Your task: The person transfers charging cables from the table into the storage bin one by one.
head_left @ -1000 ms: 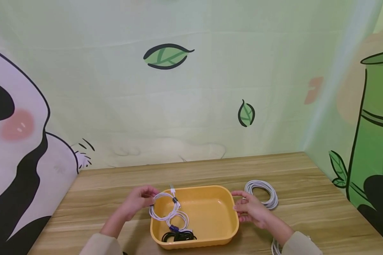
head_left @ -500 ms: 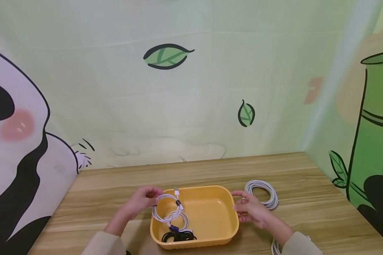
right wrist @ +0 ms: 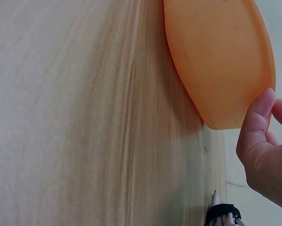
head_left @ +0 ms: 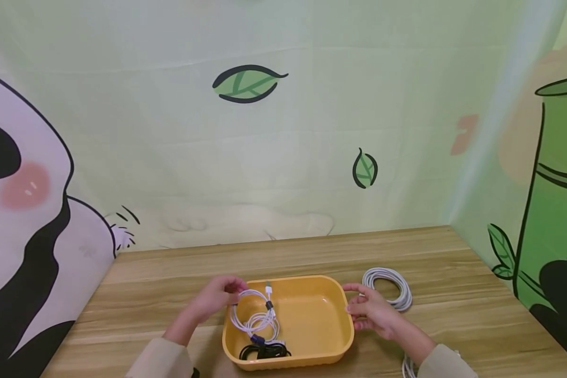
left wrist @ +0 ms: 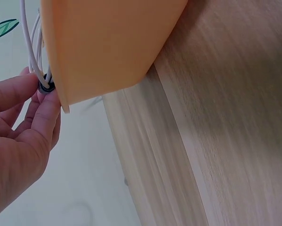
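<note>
My left hand [head_left: 222, 295] pinches a coiled white USB cable [head_left: 270, 305] at its left side, over the left rim of the yellow-orange tray [head_left: 312, 362]. In the left wrist view, thumb and fingers [left wrist: 45, 110] close on the cable at a black strap [left wrist: 46, 84], right at the tray's rim. The coil hangs over the tray's left part, its plug towards the back. Below it lie a smaller white cable coil [head_left: 276, 328] with a dark blue strap and a black cable [head_left: 272, 350]. My right hand [head_left: 374, 313] holds the tray's right rim, thumb [right wrist: 259, 106] against the outer wall.
A thick grey cable coil [head_left: 403, 299] lies on the wooden table [head_left: 170, 270] behind the right hand. Another grey cable [head_left: 408, 366] shows partly by the right sleeve. A printed cloth backdrop [head_left: 283, 157] stands along the table's back edge.
The left hand has shifted rightwards with the white USB cable, bringing the coil further over the tray above the smaller coil. The right hand and tray stay in place.
</note>
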Demonstrator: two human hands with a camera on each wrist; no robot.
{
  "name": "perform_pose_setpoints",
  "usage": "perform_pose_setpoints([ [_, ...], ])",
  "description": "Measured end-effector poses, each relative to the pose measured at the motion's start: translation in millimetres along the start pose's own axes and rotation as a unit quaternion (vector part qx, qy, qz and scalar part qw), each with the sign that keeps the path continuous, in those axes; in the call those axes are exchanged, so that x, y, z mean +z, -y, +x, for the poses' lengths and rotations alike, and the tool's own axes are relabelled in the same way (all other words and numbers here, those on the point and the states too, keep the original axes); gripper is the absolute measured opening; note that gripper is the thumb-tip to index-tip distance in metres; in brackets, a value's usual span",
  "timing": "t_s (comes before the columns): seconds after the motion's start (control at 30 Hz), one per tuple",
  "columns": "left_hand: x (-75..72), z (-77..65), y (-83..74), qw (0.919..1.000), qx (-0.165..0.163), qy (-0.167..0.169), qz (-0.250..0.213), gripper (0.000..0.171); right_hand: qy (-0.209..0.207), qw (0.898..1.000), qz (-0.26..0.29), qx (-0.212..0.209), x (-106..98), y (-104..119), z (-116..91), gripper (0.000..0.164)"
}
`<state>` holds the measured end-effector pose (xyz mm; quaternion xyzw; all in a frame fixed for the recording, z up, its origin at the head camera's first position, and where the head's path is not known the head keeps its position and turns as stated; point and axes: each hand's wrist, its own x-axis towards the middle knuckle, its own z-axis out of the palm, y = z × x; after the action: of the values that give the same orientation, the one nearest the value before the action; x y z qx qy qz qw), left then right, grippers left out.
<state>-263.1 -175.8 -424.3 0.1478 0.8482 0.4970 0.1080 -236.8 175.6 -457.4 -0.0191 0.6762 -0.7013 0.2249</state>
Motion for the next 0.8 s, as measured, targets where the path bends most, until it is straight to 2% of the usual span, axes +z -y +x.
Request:
perform_pose_setpoints([
  [0.3, 5.1, 5.8, 1.9, 0.9997, 0.015, 0.007, 0.019, 0.019, 0.007, 1.000, 0.005, -0.002, -0.5, -0.1, -0.4, 0.060],
  [0.63, 9.3, 7.7, 0.5, 0.9997, 0.003, 0.006, 0.025, 0.019, 0.006, 1.000, 0.007, -0.003, 0.0, 0.0, -1.2, 0.060],
  [0.8, 11.8, 10.6, -0.7, 0.9988, 0.002, 0.000, 0.048, 0.020, 0.009, 1.000, 0.009, -0.004, -0.5, -0.1, -0.9, 0.060],
])
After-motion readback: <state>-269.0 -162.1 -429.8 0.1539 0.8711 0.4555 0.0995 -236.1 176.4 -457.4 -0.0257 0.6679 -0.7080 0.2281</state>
